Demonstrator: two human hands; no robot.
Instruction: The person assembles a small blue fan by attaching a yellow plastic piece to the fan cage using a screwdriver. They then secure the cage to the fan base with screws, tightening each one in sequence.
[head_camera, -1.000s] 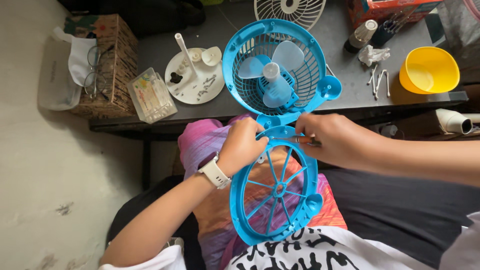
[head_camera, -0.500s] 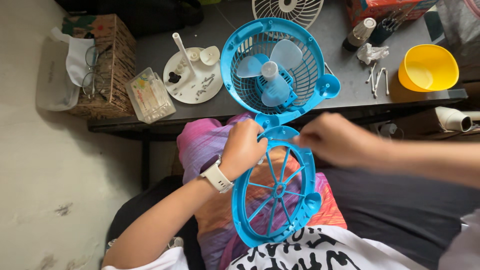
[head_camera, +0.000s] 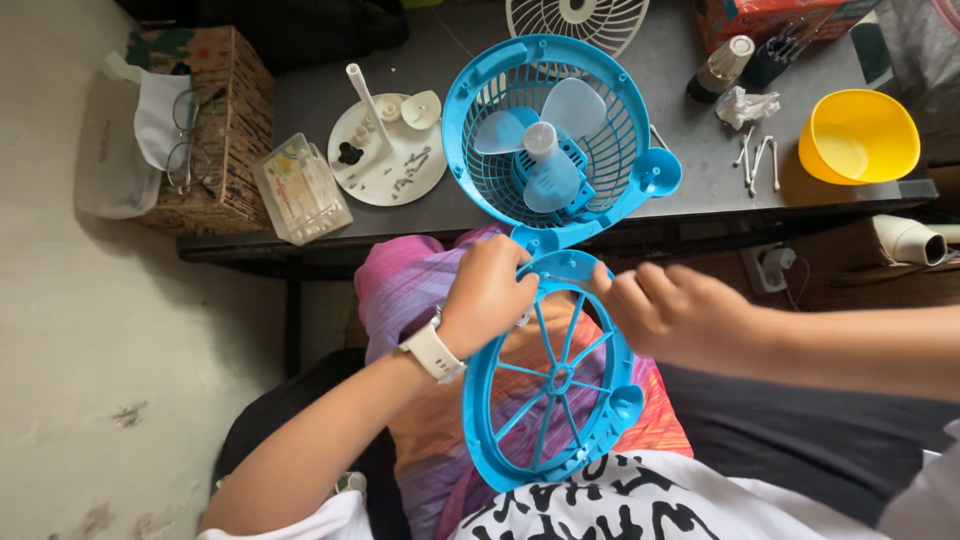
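Fingers (head_camera: 505, 262) of the left hand (head_camera: 487, 295) curl round the upper left rim of the blue spoked fan frame (head_camera: 552, 378), gripping it against the lap, just as they did a second ago. The right hand (head_camera: 670, 312) has changed: a second ago it pinched a thin tool at the frame's top edge, but now no tool shows in it, and its fingers are bent over the frame's upper right rim, grasping the plastic itself. Both hands therefore hold the frame directly, which rests tilted on the lap, its top touching or nearly touching the blue fan body (head_camera: 553, 135) with pale blades on the dark surface (head_camera: 300, 110). Beside that lie a white round plate of small parts (head_camera: 388, 150), some scattered screws (head_camera: 756, 160) and a yellow bowl (head_camera: 858, 136).
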